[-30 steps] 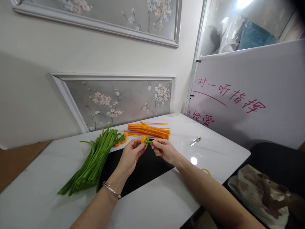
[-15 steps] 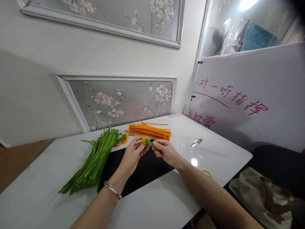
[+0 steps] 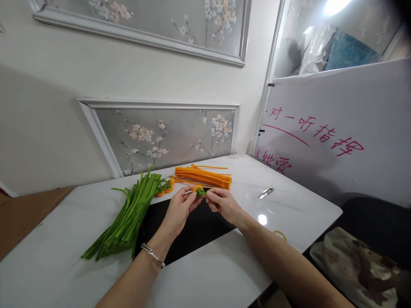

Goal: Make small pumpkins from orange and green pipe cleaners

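Note:
Between my two hands is a small pipe-cleaner flower [image 3: 199,190] with an orange head and green parts beneath. My left hand [image 3: 181,207] pinches the flower's head from the left. With thumb and forefinger, my right hand [image 3: 223,204] grips its short green stem end from the right. Both hands are above a black mat [image 3: 195,231]. Just behind them lies a bundle of orange pipe cleaners [image 3: 202,176]. A large bundle of green pipe cleaners [image 3: 128,220] rests left of my left hand, with finished-looking orange flowers [image 3: 166,188] at its far right side.
Small silver snips [image 3: 266,193] lie on the white table [image 3: 205,282] to the right. A yellow ring [image 3: 280,235] is near the right edge, partly behind my forearm. The panelled wall [image 3: 173,137] borders the table's back. Camouflage cloth [image 3: 353,265] is on a dark chair at right.
The view has shifted slightly. My hands keep their grip on the flower, whose head has turned a little between my fingers.

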`<state>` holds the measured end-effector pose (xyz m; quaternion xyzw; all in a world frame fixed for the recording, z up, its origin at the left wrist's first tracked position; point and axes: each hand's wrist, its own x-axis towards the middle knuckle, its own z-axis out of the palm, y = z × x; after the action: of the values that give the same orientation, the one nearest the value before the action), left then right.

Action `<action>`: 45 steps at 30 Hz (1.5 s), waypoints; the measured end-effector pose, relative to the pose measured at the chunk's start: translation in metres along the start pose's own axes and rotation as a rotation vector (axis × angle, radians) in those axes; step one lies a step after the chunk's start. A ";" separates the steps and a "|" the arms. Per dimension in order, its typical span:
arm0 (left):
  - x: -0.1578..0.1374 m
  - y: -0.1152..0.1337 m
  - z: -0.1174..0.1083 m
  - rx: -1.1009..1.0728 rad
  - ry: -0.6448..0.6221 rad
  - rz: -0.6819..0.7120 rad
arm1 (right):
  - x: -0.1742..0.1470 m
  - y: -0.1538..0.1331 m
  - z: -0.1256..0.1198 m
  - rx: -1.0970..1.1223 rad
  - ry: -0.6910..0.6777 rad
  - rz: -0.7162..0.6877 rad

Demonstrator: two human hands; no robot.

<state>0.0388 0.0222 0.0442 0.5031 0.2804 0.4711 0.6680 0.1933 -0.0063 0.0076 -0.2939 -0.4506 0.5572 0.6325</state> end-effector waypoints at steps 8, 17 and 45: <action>0.003 -0.001 -0.002 -0.062 0.031 -0.026 | 0.002 -0.002 -0.002 0.019 0.014 -0.020; 0.002 -0.001 -0.003 -0.077 0.040 -0.028 | 0.003 0.000 -0.002 0.006 0.003 -0.006; 0.001 -0.004 -0.002 -0.038 0.084 0.051 | -0.001 0.002 0.000 -0.015 0.026 0.042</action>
<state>0.0387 0.0237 0.0402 0.4771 0.2861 0.5141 0.6529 0.1925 -0.0067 0.0059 -0.3152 -0.4401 0.5631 0.6244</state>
